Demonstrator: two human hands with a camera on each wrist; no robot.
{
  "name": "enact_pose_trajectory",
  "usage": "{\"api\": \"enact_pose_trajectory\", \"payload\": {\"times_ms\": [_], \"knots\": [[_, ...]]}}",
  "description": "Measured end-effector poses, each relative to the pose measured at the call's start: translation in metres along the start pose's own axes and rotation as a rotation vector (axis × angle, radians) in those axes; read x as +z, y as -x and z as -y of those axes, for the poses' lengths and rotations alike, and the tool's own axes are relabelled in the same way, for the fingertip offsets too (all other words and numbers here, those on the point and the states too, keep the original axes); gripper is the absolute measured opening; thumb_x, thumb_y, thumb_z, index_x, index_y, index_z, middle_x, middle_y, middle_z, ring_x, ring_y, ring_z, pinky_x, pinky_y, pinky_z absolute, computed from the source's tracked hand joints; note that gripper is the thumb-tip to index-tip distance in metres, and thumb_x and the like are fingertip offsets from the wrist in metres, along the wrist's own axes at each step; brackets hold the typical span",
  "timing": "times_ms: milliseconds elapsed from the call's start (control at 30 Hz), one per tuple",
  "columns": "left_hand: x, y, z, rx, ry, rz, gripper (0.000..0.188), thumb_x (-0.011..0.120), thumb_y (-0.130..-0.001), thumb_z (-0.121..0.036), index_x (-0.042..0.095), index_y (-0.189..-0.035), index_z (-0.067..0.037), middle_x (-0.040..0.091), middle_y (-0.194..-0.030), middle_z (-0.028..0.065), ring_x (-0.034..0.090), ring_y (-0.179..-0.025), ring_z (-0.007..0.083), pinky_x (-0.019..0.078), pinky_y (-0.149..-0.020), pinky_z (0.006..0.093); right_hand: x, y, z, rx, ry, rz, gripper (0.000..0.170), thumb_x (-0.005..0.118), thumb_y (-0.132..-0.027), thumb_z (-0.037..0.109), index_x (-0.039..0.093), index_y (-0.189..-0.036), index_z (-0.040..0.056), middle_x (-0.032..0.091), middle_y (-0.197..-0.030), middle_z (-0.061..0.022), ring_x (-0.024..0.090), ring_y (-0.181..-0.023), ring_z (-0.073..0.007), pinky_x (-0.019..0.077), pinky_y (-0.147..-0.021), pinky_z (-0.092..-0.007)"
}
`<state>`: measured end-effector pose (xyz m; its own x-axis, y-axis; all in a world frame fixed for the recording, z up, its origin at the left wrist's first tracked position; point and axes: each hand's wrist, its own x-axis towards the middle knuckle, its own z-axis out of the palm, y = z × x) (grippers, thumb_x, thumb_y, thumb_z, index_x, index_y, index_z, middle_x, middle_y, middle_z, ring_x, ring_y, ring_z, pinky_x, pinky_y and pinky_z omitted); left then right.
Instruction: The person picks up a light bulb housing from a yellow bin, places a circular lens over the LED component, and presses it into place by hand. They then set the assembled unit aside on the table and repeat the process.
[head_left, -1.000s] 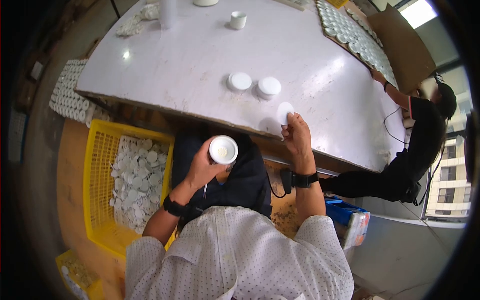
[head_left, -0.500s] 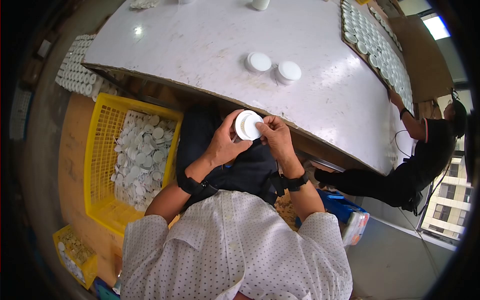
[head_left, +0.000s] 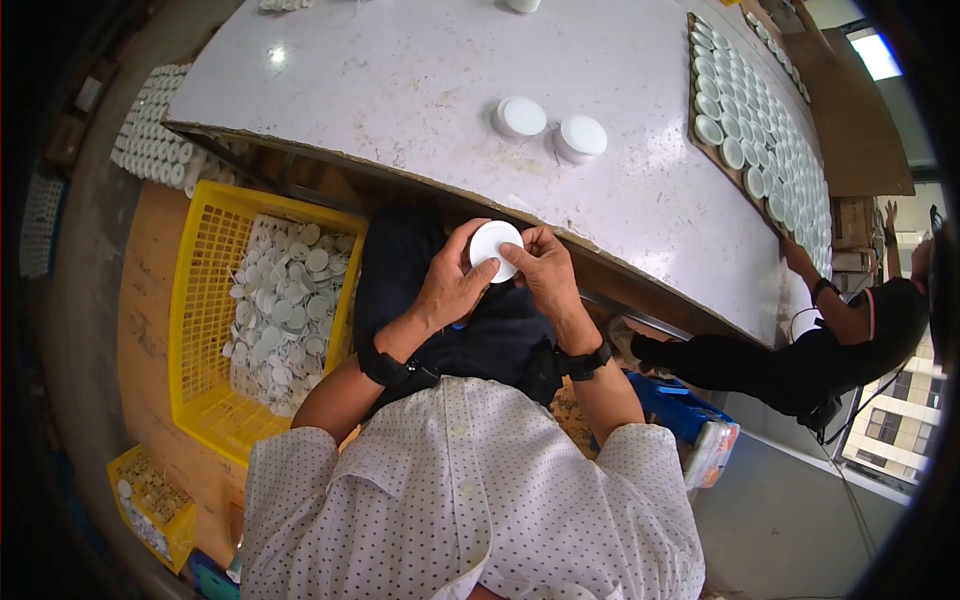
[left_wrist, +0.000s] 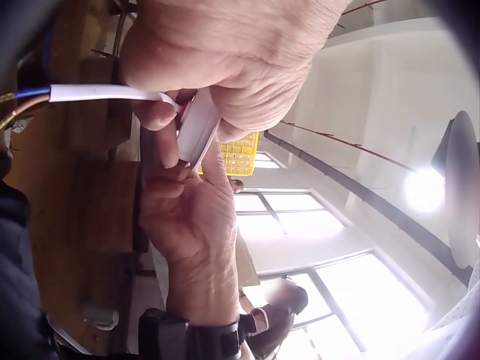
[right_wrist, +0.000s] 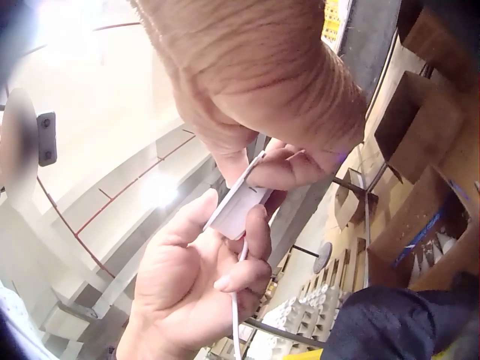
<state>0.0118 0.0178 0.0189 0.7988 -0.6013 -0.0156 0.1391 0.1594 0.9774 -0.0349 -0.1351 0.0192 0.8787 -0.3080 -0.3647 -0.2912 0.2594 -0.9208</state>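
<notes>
Both hands hold a small round white lamp (head_left: 490,238) over the lap, close to the table's front edge. A flat white disc (head_left: 497,252) covers its upward face. My left hand (head_left: 452,282) curls round the lamp's left side, thumb on the disc's edge. From the right, my right hand (head_left: 547,270) grips the rim with its thumb pressed on the disc. In the left wrist view a white cable (left_wrist: 105,92) leaves the lamp body (left_wrist: 198,133), ending in bare-tipped blue and brown wires. On the table stand two similar white lamps (head_left: 521,117) (head_left: 582,137).
A yellow basket (head_left: 188,330) of loose white discs stands at the left, with a smaller yellow bin (head_left: 180,535) below it. Rows of round white pieces (head_left: 735,120) fill a board on the white table (head_left: 400,110). At the right, another person (head_left: 800,365) reaches toward that board.
My right hand has brought the disc from near the table edge leftward onto the lamp's open face. Half a second ago the disc lay off-centre; now it covers the face.
</notes>
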Motion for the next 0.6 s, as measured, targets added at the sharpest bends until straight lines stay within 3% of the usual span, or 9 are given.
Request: {"api": "enact_pose_trajectory", "payload": {"times_ms": [400, 567, 600], "knots": [[0.000, 0.001, 0.003, 0.055, -0.277, -0.099, 0.043, 0.051, -0.081, -0.006, 0.042, -0.123, -0.004, 0.057, -0.106, 0.0173, 0.057, -0.097, 0.0248, 0.0462, -0.082, 0.0321, 0.006, -0.002, -0.010, 0.032, -0.090, 0.056, 0.030, 0.071, -0.078, 0.017, 0.043, -0.072, 0.0103, 0.052, -0.062, 0.0001, 0.048, -0.046, -0.0050, 0.0408, -0.040, -0.0172], [-0.014, 0.003, 0.002, -0.010, -0.170, -0.195, 0.046, 0.065, -0.076, -0.012, 0.047, -0.117, 0.000, 0.057, -0.104, 0.0115, 0.056, -0.096, 0.0175, 0.0456, -0.083, 0.0305, 0.013, 0.004, 0.009, 0.039, 0.055, 0.058, 0.021, 0.069, -0.080, 0.013, 0.049, -0.082, 0.0048, 0.052, -0.068, 0.0005, 0.050, -0.055, -0.0046, 0.0431, -0.047, -0.0192], [-0.025, 0.005, 0.008, 0.048, -0.291, -0.244, 0.045, 0.064, -0.077, -0.010, 0.046, -0.117, 0.000, 0.058, -0.103, 0.0112, 0.056, -0.095, 0.0174, 0.0489, -0.076, 0.0298, 0.011, 0.004, 0.013, 0.000, 0.059, 0.042, 0.021, 0.069, -0.079, 0.012, 0.051, -0.087, 0.0035, 0.053, -0.070, 0.0008, 0.050, -0.057, -0.0053, 0.0440, -0.051, -0.0193]]}}
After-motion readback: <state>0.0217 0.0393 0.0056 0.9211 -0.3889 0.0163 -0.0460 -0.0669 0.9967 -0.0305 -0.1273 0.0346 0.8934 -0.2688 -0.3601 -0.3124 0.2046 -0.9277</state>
